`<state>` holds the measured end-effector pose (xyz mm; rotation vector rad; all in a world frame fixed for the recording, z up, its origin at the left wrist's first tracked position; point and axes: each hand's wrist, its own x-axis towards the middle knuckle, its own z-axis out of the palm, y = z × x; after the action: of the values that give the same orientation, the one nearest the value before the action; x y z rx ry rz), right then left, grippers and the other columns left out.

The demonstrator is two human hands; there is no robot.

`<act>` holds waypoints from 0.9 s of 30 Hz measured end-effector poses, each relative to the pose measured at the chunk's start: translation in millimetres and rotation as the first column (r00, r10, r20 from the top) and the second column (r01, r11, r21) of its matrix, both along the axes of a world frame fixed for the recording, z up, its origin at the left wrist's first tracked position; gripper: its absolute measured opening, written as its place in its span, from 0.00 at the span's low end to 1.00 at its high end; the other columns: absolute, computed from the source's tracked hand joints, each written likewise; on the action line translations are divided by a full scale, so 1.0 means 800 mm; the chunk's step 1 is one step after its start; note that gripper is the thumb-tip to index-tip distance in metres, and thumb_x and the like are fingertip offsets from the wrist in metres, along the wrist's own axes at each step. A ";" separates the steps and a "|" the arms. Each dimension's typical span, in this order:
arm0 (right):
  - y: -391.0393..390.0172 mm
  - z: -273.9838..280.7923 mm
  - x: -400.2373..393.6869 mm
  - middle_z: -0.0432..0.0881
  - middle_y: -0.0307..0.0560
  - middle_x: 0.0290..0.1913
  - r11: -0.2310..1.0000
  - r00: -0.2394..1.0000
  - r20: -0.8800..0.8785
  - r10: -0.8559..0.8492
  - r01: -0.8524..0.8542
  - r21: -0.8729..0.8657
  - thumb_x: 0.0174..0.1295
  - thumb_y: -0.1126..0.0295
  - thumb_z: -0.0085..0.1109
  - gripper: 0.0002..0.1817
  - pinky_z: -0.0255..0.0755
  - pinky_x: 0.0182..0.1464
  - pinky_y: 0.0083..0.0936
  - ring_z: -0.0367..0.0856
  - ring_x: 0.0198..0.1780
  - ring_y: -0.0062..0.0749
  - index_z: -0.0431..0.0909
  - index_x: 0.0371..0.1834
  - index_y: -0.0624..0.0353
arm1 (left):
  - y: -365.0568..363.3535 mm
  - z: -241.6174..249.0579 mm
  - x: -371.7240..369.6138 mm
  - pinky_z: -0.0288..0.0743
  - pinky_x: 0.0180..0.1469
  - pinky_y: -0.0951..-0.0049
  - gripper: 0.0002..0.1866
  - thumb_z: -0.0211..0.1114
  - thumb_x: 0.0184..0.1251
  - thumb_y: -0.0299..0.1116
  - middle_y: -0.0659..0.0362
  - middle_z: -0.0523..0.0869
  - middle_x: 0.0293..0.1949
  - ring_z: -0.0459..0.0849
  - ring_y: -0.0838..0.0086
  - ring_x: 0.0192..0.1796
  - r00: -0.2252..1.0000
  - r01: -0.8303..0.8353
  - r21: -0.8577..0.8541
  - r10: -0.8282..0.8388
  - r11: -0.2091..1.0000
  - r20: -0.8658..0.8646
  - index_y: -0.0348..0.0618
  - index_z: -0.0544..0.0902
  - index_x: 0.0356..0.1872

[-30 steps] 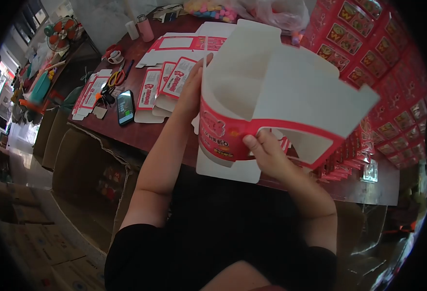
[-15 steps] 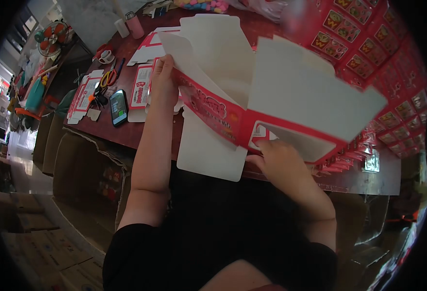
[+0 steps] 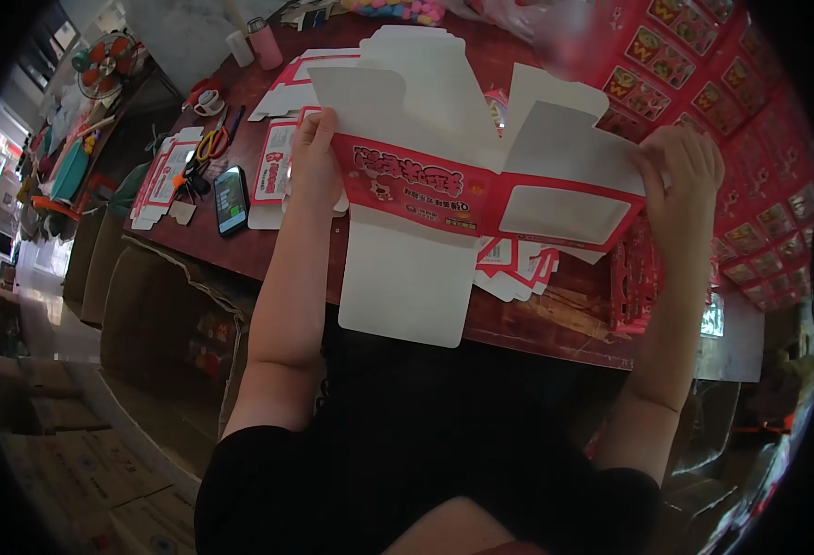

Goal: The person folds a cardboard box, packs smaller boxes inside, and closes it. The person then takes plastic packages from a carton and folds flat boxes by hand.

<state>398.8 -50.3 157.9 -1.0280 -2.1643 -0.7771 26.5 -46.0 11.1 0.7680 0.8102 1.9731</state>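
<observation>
A partly unfolded red-and-white carton (image 3: 407, 190) is held up in front of me, its printed side and cut-out window facing me. White flaps stick out above, and one hangs down toward my lap. My left hand (image 3: 315, 143) pinches its left edge, thumb and fingers closed on the cardboard. At the opposite end my right hand (image 3: 683, 166) has its thumb and bent fingers around the right edge. Beneath the carton, flat red-and-white box blanks (image 3: 515, 270) lie fanned out on the dark red table (image 3: 546, 319); the carton hides part of them.
Red printed packs (image 3: 680, 55) are piled high along the right side. On the left lie more flat box pieces (image 3: 166, 176), a phone (image 3: 231, 201) and scissors (image 3: 213, 141). A pink bottle (image 3: 263, 44) stands farther back. An open cardboard box (image 3: 166, 314) sits below the table's left edge.
My right hand has moved right and up, from the carton's lower middle to its right edge. The carton has opened wider, its printed side turning toward me, uncovering blanks below. My left hand keeps its hold.
</observation>
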 end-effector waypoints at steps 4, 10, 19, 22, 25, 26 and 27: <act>-0.054 0.026 -0.018 0.77 0.38 0.27 0.928 0.937 -0.012 0.350 -0.349 -0.129 0.51 0.63 0.65 0.10 0.66 0.46 0.36 0.75 0.32 0.35 0.75 0.27 0.56 | -0.008 0.006 -0.013 0.70 0.51 0.73 0.13 0.57 0.70 0.41 0.62 0.81 0.43 0.76 0.78 0.48 0.978 0.031 -0.158 -0.062 0.987 -0.201 0.42 0.77 0.43; -0.072 0.006 -0.101 0.78 0.47 0.28 0.211 0.729 -0.517 0.449 -0.649 -0.731 0.58 0.63 0.60 0.11 0.68 0.32 0.35 0.78 0.31 0.42 0.72 0.34 0.58 | -0.040 0.001 -0.011 0.71 0.52 0.70 0.28 0.57 0.66 0.48 0.57 0.78 0.52 0.76 0.71 0.52 0.272 -0.168 0.093 0.137 0.981 -0.952 0.37 0.71 0.58; -0.040 -0.096 -0.155 0.81 0.46 0.33 0.698 0.863 0.167 0.477 -0.257 -0.668 0.59 0.68 0.53 0.07 0.68 0.49 0.37 0.79 0.43 0.37 0.79 0.36 0.55 | -0.068 0.026 0.005 0.59 0.65 0.63 0.56 0.71 0.45 0.60 0.49 0.56 0.69 0.59 0.60 0.68 0.655 0.394 -0.188 -0.418 0.900 -0.629 0.40 0.52 0.70; -0.046 -0.085 -0.157 0.80 0.48 0.37 0.702 0.852 0.167 0.497 -0.281 -0.654 0.59 0.68 0.52 0.09 0.68 0.50 0.34 0.79 0.43 0.38 0.80 0.38 0.56 | -0.086 0.050 0.019 0.56 0.68 0.61 0.63 0.78 0.36 0.54 0.47 0.54 0.70 0.54 0.57 0.71 0.457 0.182 -0.317 -0.365 0.931 -0.811 0.40 0.49 0.71; -0.060 -0.042 -0.129 0.79 0.47 0.42 0.674 0.702 -0.006 0.712 -0.686 -0.274 0.61 0.70 0.51 0.13 0.71 0.47 0.34 0.79 0.43 0.37 0.77 0.47 0.59 | -0.078 0.044 0.016 0.61 0.66 0.63 0.61 0.82 0.31 0.41 0.46 0.67 0.63 0.66 0.58 0.66 0.458 -0.012 -0.346 -0.303 0.938 -0.836 0.39 0.53 0.69; -0.053 -0.044 -0.122 0.77 0.47 0.45 0.669 0.711 -0.195 0.676 -0.703 -0.242 0.61 0.68 0.51 0.15 0.69 0.50 0.34 0.77 0.45 0.37 0.74 0.50 0.59 | -0.074 0.037 0.010 0.63 0.65 0.64 0.59 0.82 0.32 0.40 0.47 0.69 0.61 0.68 0.58 0.64 0.455 -0.032 -0.338 -0.287 0.941 -0.843 0.38 0.53 0.68; -0.042 -0.047 -0.113 0.75 0.48 0.48 0.668 0.689 -0.377 0.619 -0.714 -0.209 0.62 0.65 0.51 0.18 0.68 0.52 0.34 0.75 0.48 0.36 0.71 0.53 0.59 | -0.070 0.034 0.006 0.65 0.64 0.64 0.58 0.82 0.33 0.39 0.47 0.72 0.59 0.71 0.59 0.62 0.452 -0.052 -0.330 -0.272 0.943 -0.850 0.38 0.54 0.68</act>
<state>308.6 -84.0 120.5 -0.3542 -2.2197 0.1061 31.0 -102.2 38.4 1.6618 1.5876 1.1299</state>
